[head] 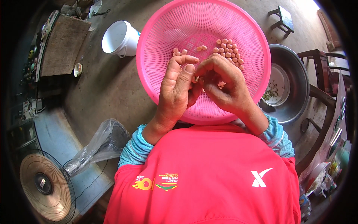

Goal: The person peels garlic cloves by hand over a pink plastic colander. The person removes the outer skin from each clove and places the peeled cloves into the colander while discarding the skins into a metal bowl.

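A pink plastic colander [156, 42] is before me, its near rim close to my red shirt. Round pinkish-brown seeds, apparently lotus seeds [228, 50], form a large cluster at its right. A smaller group of seeds [179, 52] sits behind my left fingers, and a split seed [201, 48] lies between. Over the colander my left hand [177, 84] and my right hand [226, 81] meet at their fingertips. They pinch a small seed [196, 79], mostly covered by the fingers. My left index finger is raised off it. Several pale pieces [221, 84] show beneath my right hand.
Right of the colander, a dark metal basin [300, 103] holds a pale bowl [284, 81] with small green shoots. A white bucket [119, 37] stands left. A plastic bag [103, 140] and an electric fan [46, 186] are lower left. A stool [284, 19] stands at upper right.
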Demonstrator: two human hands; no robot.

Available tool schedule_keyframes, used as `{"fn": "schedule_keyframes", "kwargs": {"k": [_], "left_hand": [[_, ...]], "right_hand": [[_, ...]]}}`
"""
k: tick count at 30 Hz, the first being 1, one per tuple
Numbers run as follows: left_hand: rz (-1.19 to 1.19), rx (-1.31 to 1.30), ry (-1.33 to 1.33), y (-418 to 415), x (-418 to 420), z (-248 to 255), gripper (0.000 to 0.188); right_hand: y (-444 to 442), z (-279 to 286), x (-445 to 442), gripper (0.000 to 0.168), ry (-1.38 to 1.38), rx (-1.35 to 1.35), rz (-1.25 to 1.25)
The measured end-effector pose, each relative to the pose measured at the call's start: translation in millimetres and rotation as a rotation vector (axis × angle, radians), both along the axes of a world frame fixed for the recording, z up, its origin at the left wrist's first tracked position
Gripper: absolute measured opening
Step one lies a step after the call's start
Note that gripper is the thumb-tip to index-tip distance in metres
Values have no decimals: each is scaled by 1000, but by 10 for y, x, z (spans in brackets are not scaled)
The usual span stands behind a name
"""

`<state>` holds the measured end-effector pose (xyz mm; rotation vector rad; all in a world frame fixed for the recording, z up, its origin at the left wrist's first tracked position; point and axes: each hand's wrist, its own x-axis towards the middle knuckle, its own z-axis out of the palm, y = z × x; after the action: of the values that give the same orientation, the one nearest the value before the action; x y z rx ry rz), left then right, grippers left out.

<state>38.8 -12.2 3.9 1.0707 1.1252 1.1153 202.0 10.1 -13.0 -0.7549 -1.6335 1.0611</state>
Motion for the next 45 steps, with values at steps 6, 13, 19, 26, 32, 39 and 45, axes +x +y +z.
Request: {"fn": "schedule_keyframes", "kwargs": {"k": [6, 13, 19, 26, 32, 39, 45], "left_hand": [[1, 0, 6, 2, 3, 10, 17], [-22, -57, -107, -11, -4, 31, 17], [2, 30, 20, 12, 2, -6, 17], [-11, -5, 11, -1, -18, -5, 17], [3, 45, 19, 8, 7, -42, 16], [-4, -7, -23, -2, 8, -8, 15], [-4, -6, 13, 2, 5, -4, 15]], "right_hand": [[-15, 10, 8, 25, -18, 4, -20], [-16, -4, 7, 26, 3, -3, -13], [-28, -12, 3, 26, 9, -48, -12], [-10, -19, 0, 26, -8, 19, -5], [-38, -46, -12, 23, 42, -65, -1], [-28, -34, 5, 23, 0, -32, -13], [-8, -29, 28, 22, -39, 7, -7]]}}
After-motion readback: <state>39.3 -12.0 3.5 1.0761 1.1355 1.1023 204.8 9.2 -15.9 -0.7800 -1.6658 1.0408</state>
